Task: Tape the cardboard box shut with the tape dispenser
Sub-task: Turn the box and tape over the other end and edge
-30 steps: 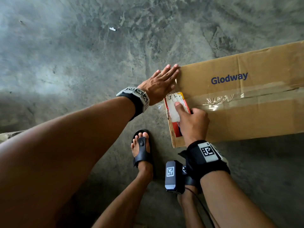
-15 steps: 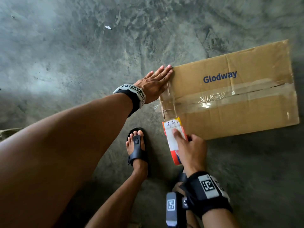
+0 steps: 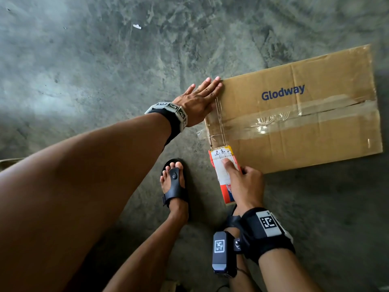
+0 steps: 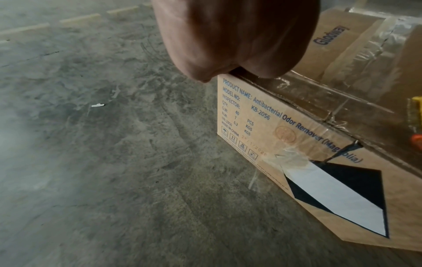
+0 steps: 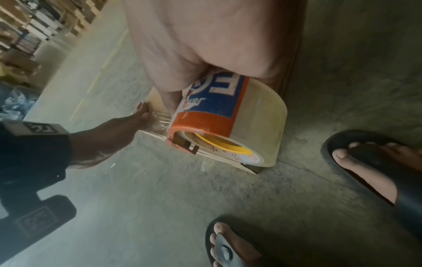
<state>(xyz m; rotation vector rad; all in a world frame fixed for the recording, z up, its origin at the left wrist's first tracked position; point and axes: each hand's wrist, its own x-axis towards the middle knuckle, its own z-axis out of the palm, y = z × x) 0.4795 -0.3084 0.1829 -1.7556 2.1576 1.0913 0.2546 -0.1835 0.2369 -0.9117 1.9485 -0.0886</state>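
Two hands in my view, both at the near-left end of one cardboard box (image 3: pixel 305 114).

Cardboard box: brown, lying flat on the concrete floor (image 3: pixel 84 70), "Glodway" printed in blue on top. A glossy strip of clear tape (image 3: pixel 294 121) runs along the centre seam. The left wrist view shows its end panel with blue product text and a black-and-white diamond label (image 4: pixel 338 196).

Left hand (image 3: pixel 197 100): laid flat on the box's far-left top corner, fingers (image 3: pixel 212 83) straight and together, pressing down, gripping nothing.

Right hand (image 3: pixel 244 184): wrapped round the tape dispenser (image 3: pixel 224 171), index finger stretched along its top, the other fingers curled round its side.

Tape dispenser: orange body with a white and blue label, carrying a roll of clear tape with a yellow core (image 5: pixel 258 126). It sits at the near-left corner of the box, partly past the near edge. A band of fresh tape (image 3: pixel 219 123) stretches from its front across the left end of the box top toward the left hand.

Other items: my two feet in black sandals, one (image 3: pixel 174 184) just left of the dispenser; tracking bands with square markers on both wrists (image 3: pixel 267 226); a small white scrap (image 3: pixel 137 26) on the floor well beyond the box; stacked cartons (image 5: pixel 34 23) far off in the right wrist view.
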